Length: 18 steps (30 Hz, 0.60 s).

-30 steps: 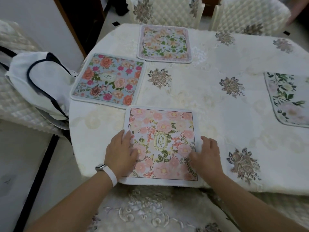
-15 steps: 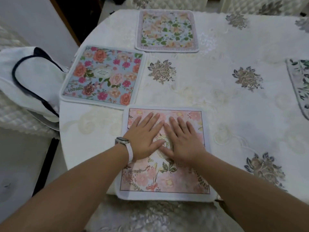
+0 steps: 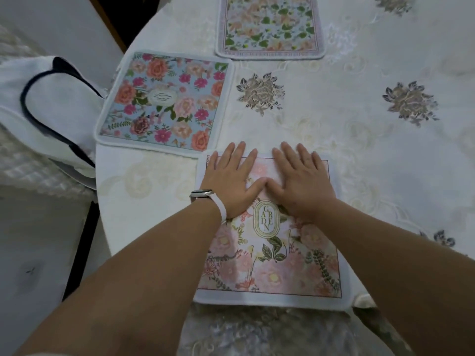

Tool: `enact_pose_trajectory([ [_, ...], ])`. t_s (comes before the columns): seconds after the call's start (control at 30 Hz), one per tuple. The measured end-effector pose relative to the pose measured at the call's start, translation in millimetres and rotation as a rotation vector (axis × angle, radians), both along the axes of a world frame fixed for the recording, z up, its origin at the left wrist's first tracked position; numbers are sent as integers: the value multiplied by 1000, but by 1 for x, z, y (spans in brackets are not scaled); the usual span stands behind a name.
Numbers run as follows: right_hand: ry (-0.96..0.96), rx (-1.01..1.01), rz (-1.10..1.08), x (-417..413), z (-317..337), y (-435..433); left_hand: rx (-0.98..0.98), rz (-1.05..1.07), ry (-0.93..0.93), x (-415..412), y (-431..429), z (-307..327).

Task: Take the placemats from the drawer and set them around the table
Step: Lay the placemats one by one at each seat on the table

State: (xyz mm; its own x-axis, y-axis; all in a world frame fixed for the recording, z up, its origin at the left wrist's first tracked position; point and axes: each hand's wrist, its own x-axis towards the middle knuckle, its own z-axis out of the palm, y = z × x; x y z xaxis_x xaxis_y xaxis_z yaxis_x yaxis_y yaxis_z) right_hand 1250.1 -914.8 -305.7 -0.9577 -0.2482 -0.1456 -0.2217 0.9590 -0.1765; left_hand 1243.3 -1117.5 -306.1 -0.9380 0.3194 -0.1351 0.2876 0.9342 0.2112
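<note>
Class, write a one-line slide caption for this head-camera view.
Both hands, left and right, press flat on the pink placemat beside two floral placemats.

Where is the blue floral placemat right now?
In the head view, the blue floral placemat lies at the table's left edge, just beyond the pink placemat.

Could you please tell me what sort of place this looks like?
Probably a home dining room: a table under an embroidered cloth, floral placemats set around it, and a quilted chair with a bag alongside.
</note>
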Motion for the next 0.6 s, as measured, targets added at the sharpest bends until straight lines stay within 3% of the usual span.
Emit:
enact_pose_trajectory([
  [0.3, 0, 3, -175, 34, 2, 31, 0, 102, -16, 46, -39, -2],
  [0.6, -82, 17, -122, 119, 10, 32, 6, 119, -25, 110, -51, 2],
])
